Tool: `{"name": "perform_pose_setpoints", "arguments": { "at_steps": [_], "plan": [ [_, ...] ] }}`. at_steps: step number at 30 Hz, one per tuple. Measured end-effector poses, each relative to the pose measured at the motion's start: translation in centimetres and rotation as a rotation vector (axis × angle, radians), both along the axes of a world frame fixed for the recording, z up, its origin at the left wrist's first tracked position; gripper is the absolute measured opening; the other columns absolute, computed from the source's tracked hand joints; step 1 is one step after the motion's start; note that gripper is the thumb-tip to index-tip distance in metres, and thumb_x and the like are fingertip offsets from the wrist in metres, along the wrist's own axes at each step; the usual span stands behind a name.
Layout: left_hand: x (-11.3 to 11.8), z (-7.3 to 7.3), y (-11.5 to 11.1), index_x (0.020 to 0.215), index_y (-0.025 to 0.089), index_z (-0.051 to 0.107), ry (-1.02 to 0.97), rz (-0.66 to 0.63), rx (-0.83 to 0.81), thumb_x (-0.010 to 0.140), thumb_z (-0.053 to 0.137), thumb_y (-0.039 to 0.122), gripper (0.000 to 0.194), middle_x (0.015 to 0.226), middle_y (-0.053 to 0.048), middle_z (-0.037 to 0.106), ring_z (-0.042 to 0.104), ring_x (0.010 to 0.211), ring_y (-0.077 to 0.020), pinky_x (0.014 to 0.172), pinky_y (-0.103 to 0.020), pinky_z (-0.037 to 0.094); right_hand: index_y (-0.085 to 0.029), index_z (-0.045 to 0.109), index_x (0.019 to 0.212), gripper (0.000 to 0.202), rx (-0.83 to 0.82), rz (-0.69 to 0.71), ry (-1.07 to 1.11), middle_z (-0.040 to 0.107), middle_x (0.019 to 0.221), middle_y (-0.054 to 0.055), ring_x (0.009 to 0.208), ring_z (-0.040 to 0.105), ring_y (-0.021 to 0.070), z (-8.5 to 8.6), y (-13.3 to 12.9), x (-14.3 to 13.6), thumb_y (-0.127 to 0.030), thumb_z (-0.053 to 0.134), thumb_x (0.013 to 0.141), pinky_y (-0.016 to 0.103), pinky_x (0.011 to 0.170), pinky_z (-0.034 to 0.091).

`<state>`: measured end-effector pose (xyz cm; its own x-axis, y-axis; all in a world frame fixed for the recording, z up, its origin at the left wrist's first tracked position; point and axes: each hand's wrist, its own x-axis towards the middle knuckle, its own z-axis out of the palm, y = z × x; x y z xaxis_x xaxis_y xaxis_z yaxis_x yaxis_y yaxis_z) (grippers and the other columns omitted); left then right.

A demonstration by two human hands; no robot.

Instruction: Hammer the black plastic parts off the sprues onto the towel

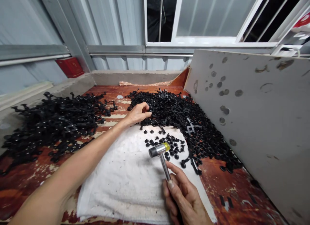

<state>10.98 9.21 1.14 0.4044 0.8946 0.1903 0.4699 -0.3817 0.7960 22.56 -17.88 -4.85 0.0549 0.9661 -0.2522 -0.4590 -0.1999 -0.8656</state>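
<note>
My left hand [138, 114] reaches the black heap [169, 107] near the worktop's [218, 183] far edge, thumb and forefinger parted. My right hand [180, 194], wrapped round the mallet [158, 149], holds it above the white cloth [128, 173]; loose black pieces [172, 152] lie scattered toward the cloth's far right corner. From here I judge a small batch separated, much left; the left-edge pile's [60, 118] status I can't tell.

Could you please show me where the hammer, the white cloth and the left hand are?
Hammer [159, 149]: head view, on its metal head.
White cloth [123, 179]: head view, bare part.
Left hand [138, 114]: head view, back of hand.
</note>
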Motion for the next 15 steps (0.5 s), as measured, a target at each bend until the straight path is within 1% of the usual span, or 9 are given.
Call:
{"name": "perform_pose_setpoints", "arguments": {
  "at_steps": [2,4,5,7,9,11,13,15],
  "plan": [
    [-0.2,0.5,-0.3,0.071,0.020,0.050,-0.132,0.078,-0.146,0.072,0.063,0.021,0.013,0.058,0.006,0.049,0.043,0.048,-0.0095,0.048,-0.023,0.035,-0.030,0.058,0.128,0.057,0.000,-0.012,0.002,0.052,0.070,-0.005,0.041,0.032,0.0021,0.1,0.0,0.0,-0.057,0.071,0.080,0.011,0.031,0.032],
    [-0.9,1.3,-0.8,0.072,0.020,0.048,-0.244,0.169,-0.268,0.076,0.061,0.022,0.013,0.059,0.005,0.052,0.042,0.042,-0.0084,0.042,-0.022,0.035,-0.028,0.057,0.129,0.058,-0.009,-0.027,0.000,0.053,0.070,-0.005,0.041,0.033,0.0022,0.1,-0.1,0.1,-0.057,0.071,0.080,0.011,0.031,0.034],
    [-1.5,1.8,-1.2,0.072,0.020,0.047,-0.293,0.200,-0.317,0.077,0.060,0.020,0.014,0.061,0.004,0.053,0.044,0.042,-0.0085,0.041,-0.021,0.036,-0.028,0.056,0.130,0.059,-0.016,-0.036,0.000,0.053,0.070,-0.005,0.041,0.033,0.0021,0.0,-0.1,0.2,-0.057,0.071,0.081,0.011,0.031,0.034],
    [-2.6,2.5,-2.4,0.072,0.019,0.047,-0.389,0.211,-0.423,0.075,0.062,0.017,0.015,0.064,0.002,0.058,0.052,0.047,-0.0101,0.041,-0.020,0.040,-0.027,0.054,0.130,0.058,-0.021,-0.049,0.006,0.052,0.067,-0.007,0.040,0.033,0.0023,-0.1,0.0,0.3,-0.056,0.071,0.082,0.011,0.031,0.036],
    [-3.5,2.9,-4.5,0.071,0.018,0.051,-0.487,0.175,-0.568,0.070,0.068,0.015,0.018,0.066,-0.001,0.062,0.059,0.054,-0.0120,0.042,-0.019,0.043,-0.025,0.056,0.123,0.052,-0.008,-0.046,0.012,0.049,0.064,-0.008,0.040,0.033,0.0026,-0.3,0.2,0.4,-0.054,0.071,0.083,0.012,0.031,0.037],
    [-3.7,2.5,-7.1,0.070,0.016,0.055,-0.515,0.120,-0.651,0.066,0.075,0.017,0.020,0.064,-0.002,0.063,0.056,0.050,-0.0103,0.040,-0.018,0.042,-0.023,0.058,0.111,0.044,0.009,-0.042,0.007,0.050,0.066,-0.008,0.041,0.034,0.0027,-0.4,0.5,0.5,-0.054,0.072,0.082,0.012,0.031,0.038],
    [-3.3,1.7,-9.9,0.069,0.016,0.058,-0.552,0.080,-0.706,0.063,0.080,0.022,0.024,0.061,0.000,0.062,0.051,0.046,-0.0088,0.041,-0.019,0.043,-0.022,0.056,0.099,0.041,0.019,-0.061,-0.014,0.057,0.075,-0.005,0.040,0.036,0.0021,-0.4,0.7,0.5,-0.054,0.073,0.080,0.012,0.029,0.036],
    [-2.4,0.5,-12.4,0.069,0.016,0.060,-0.616,0.058,-0.737,0.060,0.084,0.028,0.027,0.060,0.001,0.060,0.050,0.047,-0.0090,0.044,-0.021,0.047,-0.022,0.052,0.094,0.040,0.027,-0.065,-0.058,0.063,0.084,-0.002,0.038,0.037,0.0013,-0.2,0.9,0.5,-0.056,0.071,0.081,0.013,0.028,0.035]
  ]
}}
